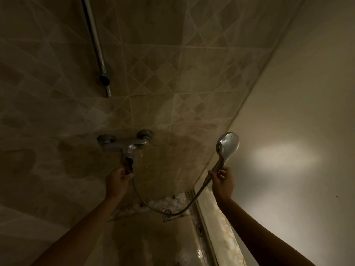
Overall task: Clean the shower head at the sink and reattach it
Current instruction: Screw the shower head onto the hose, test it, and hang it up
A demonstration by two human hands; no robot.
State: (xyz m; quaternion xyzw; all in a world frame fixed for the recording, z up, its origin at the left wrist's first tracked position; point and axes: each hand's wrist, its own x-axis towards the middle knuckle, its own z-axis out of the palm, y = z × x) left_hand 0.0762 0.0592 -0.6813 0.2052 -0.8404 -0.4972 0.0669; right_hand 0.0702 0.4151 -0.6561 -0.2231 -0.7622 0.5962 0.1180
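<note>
Shower head (228, 144), chrome and round, stands upright in your right hand (222, 184), fingers curled round its handle, hose (178, 212) looping down-left to the chrome wall mixer (125, 145). Your left hand (117, 182) grips the mixer's lever. The wall rail (96, 43) lies up-left, with open room between.

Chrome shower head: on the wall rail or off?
Off. Right hand grips the chrome shower head by its handle, away from the wall rail.
</note>
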